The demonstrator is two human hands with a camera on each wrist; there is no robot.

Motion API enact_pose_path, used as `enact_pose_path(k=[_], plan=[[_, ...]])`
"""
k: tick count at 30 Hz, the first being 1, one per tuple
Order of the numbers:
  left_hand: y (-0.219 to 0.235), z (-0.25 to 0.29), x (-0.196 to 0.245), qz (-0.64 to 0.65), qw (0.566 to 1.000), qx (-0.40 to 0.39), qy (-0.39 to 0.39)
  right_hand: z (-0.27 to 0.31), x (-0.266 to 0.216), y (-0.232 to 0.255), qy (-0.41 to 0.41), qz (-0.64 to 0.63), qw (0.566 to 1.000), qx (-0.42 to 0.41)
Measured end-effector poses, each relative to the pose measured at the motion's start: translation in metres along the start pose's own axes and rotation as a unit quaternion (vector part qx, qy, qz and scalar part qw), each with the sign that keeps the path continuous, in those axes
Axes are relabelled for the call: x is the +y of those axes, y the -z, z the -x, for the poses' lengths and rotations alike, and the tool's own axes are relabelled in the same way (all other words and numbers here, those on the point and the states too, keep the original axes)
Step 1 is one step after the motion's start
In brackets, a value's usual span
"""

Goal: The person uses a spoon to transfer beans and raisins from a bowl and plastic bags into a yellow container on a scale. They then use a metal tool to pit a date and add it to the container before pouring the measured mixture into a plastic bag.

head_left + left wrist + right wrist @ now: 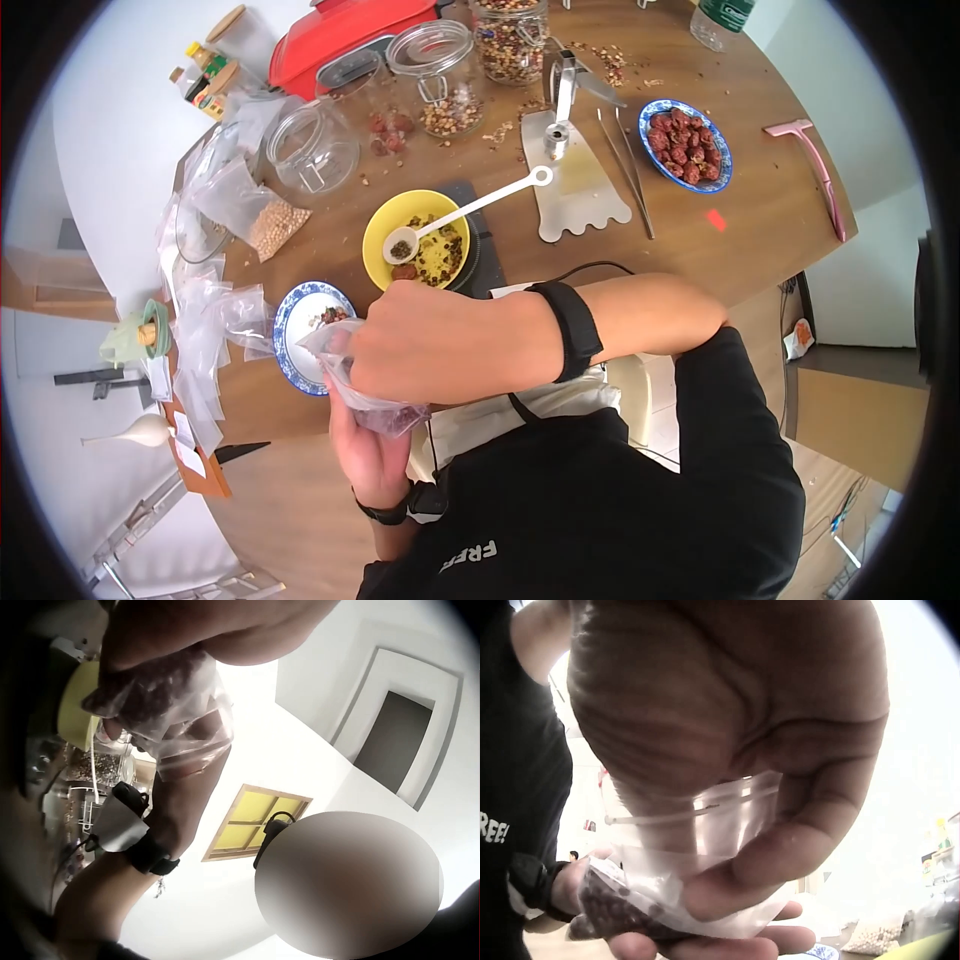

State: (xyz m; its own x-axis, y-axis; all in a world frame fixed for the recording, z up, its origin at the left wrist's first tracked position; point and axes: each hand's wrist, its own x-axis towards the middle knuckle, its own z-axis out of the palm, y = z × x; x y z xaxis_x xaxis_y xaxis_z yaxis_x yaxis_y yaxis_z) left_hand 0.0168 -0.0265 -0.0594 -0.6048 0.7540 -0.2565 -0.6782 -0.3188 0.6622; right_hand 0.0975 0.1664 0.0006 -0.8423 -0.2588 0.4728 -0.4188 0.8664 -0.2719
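A clear zip-top plastic bag (388, 414) holding small dark red beans is between my two hands, just in front of the table edge. From underneath, my left hand (368, 452) holds the bag, its fingers (727, 949) along the lower side in the right wrist view. My right hand (445, 338) reaches over the top, its fingers curled down at the bag's mouth and pinching the plastic. The right hand hides part of the bag in the head view. Beside them stand a blue-rimmed plate (289, 352) with a few small pieces and a yellow bowl (372, 240) of mixed grains.
A white spoon (490, 200) lies across the yellow bowl. Behind are glass jars (435, 75), a bag of pale beans (275, 228) and a red case (345, 45). Rightward lie a metal plate (570, 190), tweezers (632, 180), a bowl of red dates (686, 148) and a pink razor (820, 170).
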Motion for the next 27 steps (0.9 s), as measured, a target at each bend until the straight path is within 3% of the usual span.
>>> enact_pose_path(k=[4, 6, 10, 11, 13, 15, 16, 18, 19, 21, 22, 24, 27], plan=[[-0.003, 0.0, 0.0, 0.002, 1.0, 0.012, -0.005, -0.003, 0.003, 0.008, 0.015, -0.005, 1.0, -0.023], [-0.005, -0.003, 0.002, -0.003, 1.0, 0.006, -0.005, -0.005, 0.004, 0.012, 0.016, 0.028, 0.999, 0.025], [-0.006, -0.01, -0.001, -0.009, 1.0, 0.025, -0.009, -0.01, 0.012, 0.017, 0.006, 0.038, 0.999, 0.008], [0.0, -0.011, -0.002, -0.008, 0.999, 0.028, -0.012, -0.011, 0.014, 0.022, -0.013, 0.008, 1.0, 0.001], [0.014, -0.012, -0.002, 0.024, 0.996, -0.089, -0.019, -0.011, 0.022, 0.03, -0.027, -0.028, 0.999, -0.007], [0.015, -0.008, -0.003, 0.066, 0.997, -0.04, -0.021, -0.01, 0.035, 0.036, -0.03, -0.292, 0.948, 0.12], [0.016, -0.006, -0.004, 0.109, 0.994, 0.003, -0.019, -0.009, 0.036, 0.045, -0.028, -0.3, 0.946, 0.117], [0.021, -0.003, -0.002, 0.106, 0.994, 0.018, -0.019, -0.006, 0.04, 0.067, -0.214, -0.379, 0.893, 0.114], [0.022, -0.001, -0.002, 0.124, 0.992, 0.02, -0.019, -0.002, 0.049, 0.066, -0.212, -0.384, 0.892, 0.11], [0.022, 0.0, -0.001, 0.141, 0.989, 0.022, -0.022, 0.004, 0.068, 0.059, -0.197, -0.123, 0.968, 0.096], [0.021, 0.001, -0.001, 0.113, 0.993, 0.029, -0.019, 0.005, 0.07, 0.053, -0.196, -0.128, 0.968, 0.095], [0.02, 0.002, 0.0, 0.083, 0.996, 0.038, -0.016, 0.009, 0.074, 0.042, -0.212, 0.03, 0.976, -0.031], [0.021, 0.002, 0.001, 0.046, 0.997, 0.056, -0.027, 0.018, 0.086, 0.016, -0.182, 0.132, 0.974, -0.02]])
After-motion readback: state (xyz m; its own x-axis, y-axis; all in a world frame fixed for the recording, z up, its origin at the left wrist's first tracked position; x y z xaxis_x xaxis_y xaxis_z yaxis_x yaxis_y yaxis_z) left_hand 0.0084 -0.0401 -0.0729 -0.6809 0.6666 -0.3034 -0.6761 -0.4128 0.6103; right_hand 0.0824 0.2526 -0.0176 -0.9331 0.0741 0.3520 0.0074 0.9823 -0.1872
